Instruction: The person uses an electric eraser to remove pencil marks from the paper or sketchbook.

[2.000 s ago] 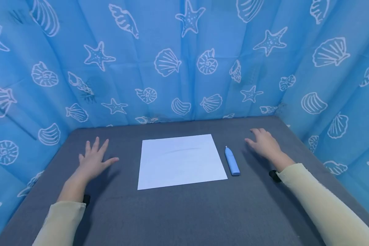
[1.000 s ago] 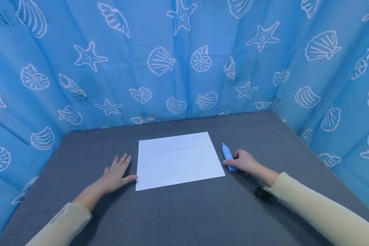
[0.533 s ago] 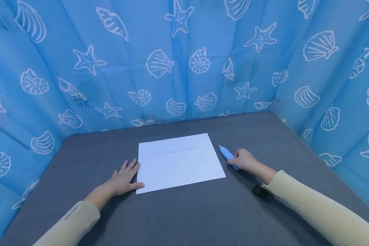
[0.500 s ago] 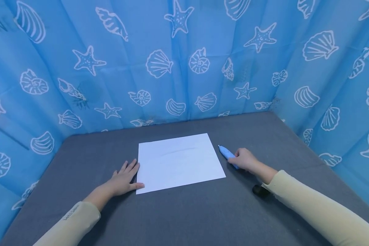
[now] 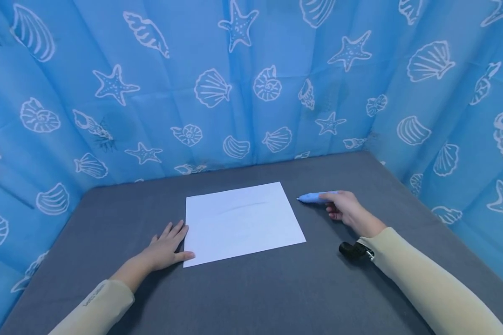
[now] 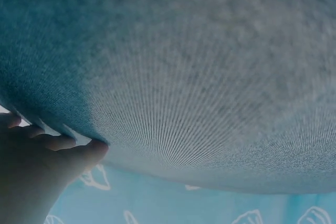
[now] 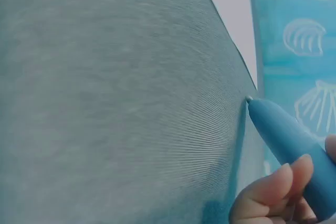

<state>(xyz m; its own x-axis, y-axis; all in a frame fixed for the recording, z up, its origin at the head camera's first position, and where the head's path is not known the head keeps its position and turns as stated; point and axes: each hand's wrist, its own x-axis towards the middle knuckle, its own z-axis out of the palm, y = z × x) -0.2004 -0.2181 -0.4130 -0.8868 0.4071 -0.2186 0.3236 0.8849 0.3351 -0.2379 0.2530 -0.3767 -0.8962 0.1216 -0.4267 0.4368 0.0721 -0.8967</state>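
Note:
A white sheet of paper (image 5: 241,230) lies on the dark grey table, with a faint grey curved mark (image 5: 244,206) across its upper part. My left hand (image 5: 163,250) rests flat on the sheet's left edge, thumb and fingertips touching it, fingers straight and spread. Right of the sheet, my right hand (image 5: 349,211) holds a blue electric eraser (image 5: 314,197) between thumb and fingers. Its small pale tip points left towards the paper. Seen from the right wrist, the eraser (image 7: 286,135) has a tapered body with curled fingertips (image 7: 278,182) around it, its tip apart from the paper's corner.
Around the back and sides hangs a blue curtain (image 5: 163,102) printed with white shells and starfish. The grey tabletop (image 5: 243,298) stretches in front of the paper. A black device (image 5: 353,250) sits under the right wrist.
My right hand reached the eraser, gripped it and turned it from lying lengthwise to pointing left. My left hand moved right and came down on the paper's left edge.

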